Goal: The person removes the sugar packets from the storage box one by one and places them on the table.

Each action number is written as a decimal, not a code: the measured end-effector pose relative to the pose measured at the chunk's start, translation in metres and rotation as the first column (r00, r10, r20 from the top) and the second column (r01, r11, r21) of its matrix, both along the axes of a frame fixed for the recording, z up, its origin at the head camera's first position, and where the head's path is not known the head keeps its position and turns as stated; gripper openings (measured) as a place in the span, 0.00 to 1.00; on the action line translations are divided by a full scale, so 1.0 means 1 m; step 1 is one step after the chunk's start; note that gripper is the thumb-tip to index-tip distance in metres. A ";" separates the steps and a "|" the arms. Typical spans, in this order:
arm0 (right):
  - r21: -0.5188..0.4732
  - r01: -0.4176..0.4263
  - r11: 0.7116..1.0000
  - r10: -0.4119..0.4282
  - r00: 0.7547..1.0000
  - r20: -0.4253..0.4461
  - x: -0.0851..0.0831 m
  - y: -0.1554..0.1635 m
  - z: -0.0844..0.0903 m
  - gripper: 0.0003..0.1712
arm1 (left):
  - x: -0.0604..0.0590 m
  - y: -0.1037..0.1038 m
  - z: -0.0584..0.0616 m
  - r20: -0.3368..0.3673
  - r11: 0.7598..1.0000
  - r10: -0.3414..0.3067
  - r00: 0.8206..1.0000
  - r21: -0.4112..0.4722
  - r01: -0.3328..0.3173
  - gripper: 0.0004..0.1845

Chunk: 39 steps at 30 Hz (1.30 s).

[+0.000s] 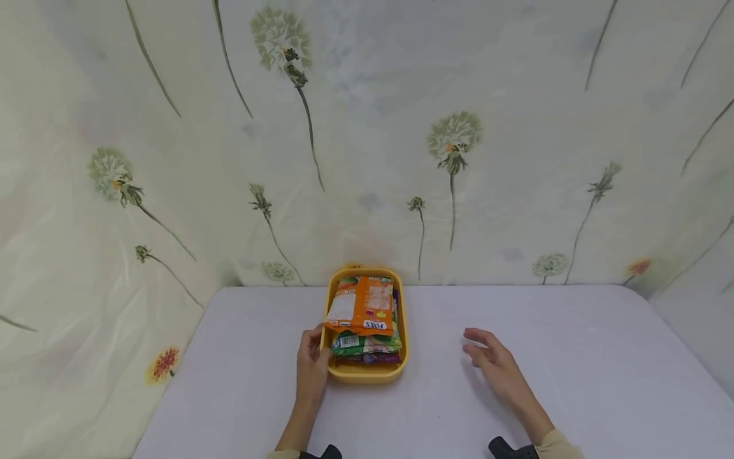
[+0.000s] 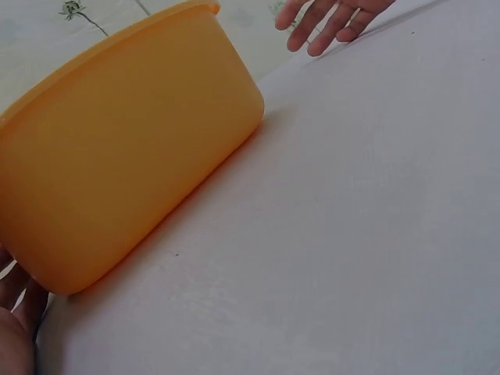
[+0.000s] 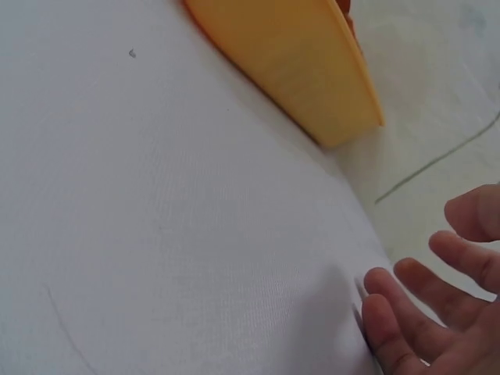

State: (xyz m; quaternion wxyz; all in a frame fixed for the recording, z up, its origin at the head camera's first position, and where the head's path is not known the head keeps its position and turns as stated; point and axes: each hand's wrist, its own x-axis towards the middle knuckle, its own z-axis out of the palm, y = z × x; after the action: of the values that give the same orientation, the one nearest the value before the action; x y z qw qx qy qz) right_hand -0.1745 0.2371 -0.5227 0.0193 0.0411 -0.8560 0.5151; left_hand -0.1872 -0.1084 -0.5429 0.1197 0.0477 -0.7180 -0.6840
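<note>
A yellow plastic basket (image 1: pixel 367 377) stands on the white tabletop in the head view, with packets stacked inside. Topmost is an orange packet (image 1: pixel 362 306), its lettering upside down. Below it show a green packet (image 1: pixel 369 345) with a barcode and part of a purple one (image 1: pixel 378 359). My left hand (image 1: pixel 311 368) rests against the outside of the basket's left wall, fingers bent loosely. Only a few of its fingers show at the edge of the left wrist view, beside the basket's wall (image 2: pixel 133 141). My right hand (image 1: pixel 497 364) hovers right of the basket, fingers apart, holding nothing.
The white tabletop (image 1: pixel 241 382) reaches back to a curtain-like backdrop (image 1: pixel 367 159) printed with dandelions. The basket's far end stands close to that backdrop. Dark wrist straps (image 1: pixel 513 449) sit at both cuffs.
</note>
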 end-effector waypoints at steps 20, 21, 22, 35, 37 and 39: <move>-0.143 -0.153 0.978 0.143 0.987 -0.072 -0.004 -0.028 0.007 0.21 | 0.010 -0.004 0.019 0.006 1.000 0.020 1.000 0.002 -0.020 0.19; -0.148 -0.152 0.977 0.143 0.987 -0.071 -0.005 -0.032 0.009 0.21 | 0.012 -0.004 0.022 0.004 1.000 0.020 1.000 -0.006 -0.020 0.19; -0.154 -0.151 0.976 0.143 0.988 -0.062 -0.005 -0.035 0.012 0.21 | 0.013 -0.003 0.025 -0.003 1.000 0.021 1.000 -0.019 -0.021 0.20; -0.182 -0.167 0.969 0.172 0.985 0.015 -0.012 -0.063 0.033 0.23 | 0.008 -0.002 0.011 -0.048 1.000 0.019 0.999 -0.003 -0.019 0.23; -0.180 -0.165 0.970 0.171 0.985 0.019 -0.012 -0.064 0.032 0.23 | 0.005 -0.003 0.003 -0.054 1.000 0.027 0.998 -0.007 -0.027 0.23; -0.179 -0.158 0.971 0.165 0.986 0.029 -0.012 -0.066 0.033 0.22 | 0.003 -0.004 -0.002 -0.061 0.999 0.032 0.998 -0.016 -0.033 0.23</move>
State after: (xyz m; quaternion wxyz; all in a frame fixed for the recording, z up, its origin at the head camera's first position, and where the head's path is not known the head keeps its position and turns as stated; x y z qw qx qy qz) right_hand -0.1868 0.1709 -0.4895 -0.0379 0.0974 -0.8010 0.5895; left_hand -0.1839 -0.1121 -0.5450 0.1529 0.0373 -0.7188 -0.6771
